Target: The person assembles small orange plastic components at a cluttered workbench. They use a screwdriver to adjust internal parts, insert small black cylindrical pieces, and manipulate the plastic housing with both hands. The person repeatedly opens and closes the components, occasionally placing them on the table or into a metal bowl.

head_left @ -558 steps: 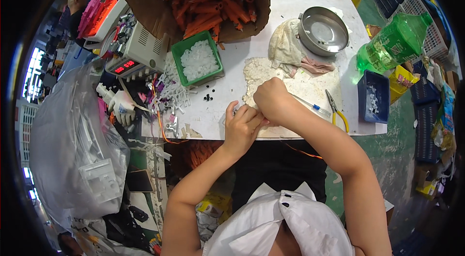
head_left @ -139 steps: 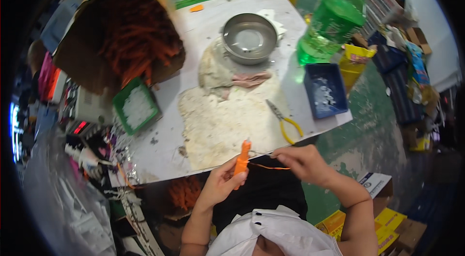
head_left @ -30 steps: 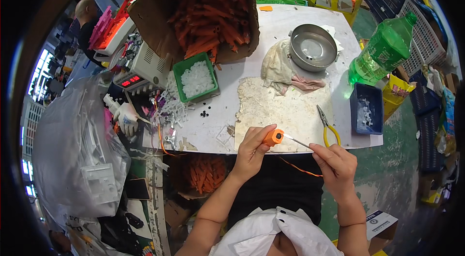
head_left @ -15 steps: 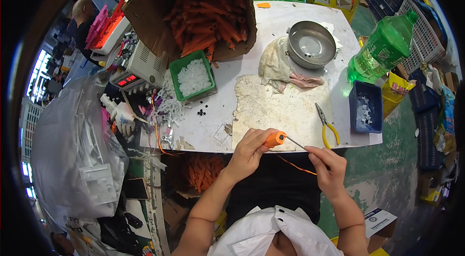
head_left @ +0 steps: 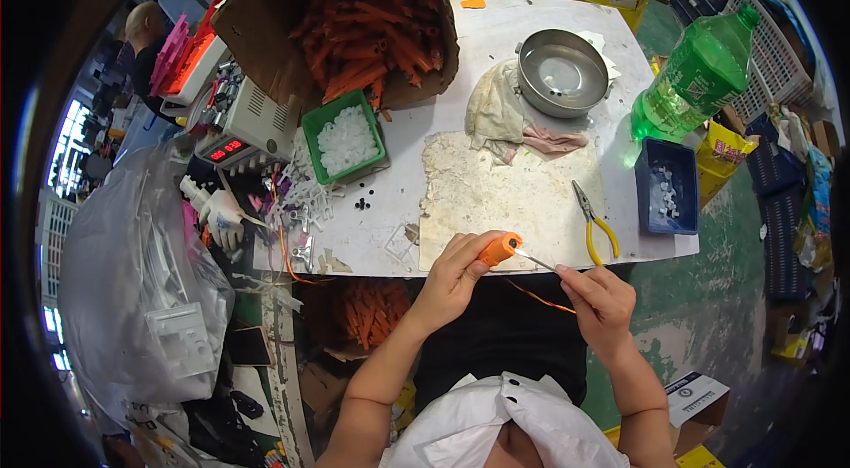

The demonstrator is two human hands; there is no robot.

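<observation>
My left hand [head_left: 450, 284] is closed around an orange plastic handle [head_left: 498, 250], whose round end with a dark centre points to the right. In my right hand [head_left: 600, 301], a thin metal rod [head_left: 540, 262] is pinched between thumb and fingers. Its tip, which looks pale, lies close beside the handle's end; I cannot tell whether they touch. A thin orange wire [head_left: 542, 299] hangs below the hands. Beyond them lies a worn, pale board [head_left: 496, 202] on the white table [head_left: 416, 145]. Pliers with yellow grips [head_left: 598, 238] rest at the board's right edge.
A carton [head_left: 257, 34] of orange handles stands at the back left, behind a green tray [head_left: 379, 160] of clear pieces. Toward the right are a metal bowl [head_left: 580, 100] on a rag [head_left: 492, 114], a blue bin [head_left: 666, 224] and a green bottle [head_left: 695, 69]. A power supply [head_left: 257, 118] sits left.
The rod's tip has shifted slightly down and left beside the handle's end, and looks paler now. Both hands keep their grips. The whole view has shifted a little.
</observation>
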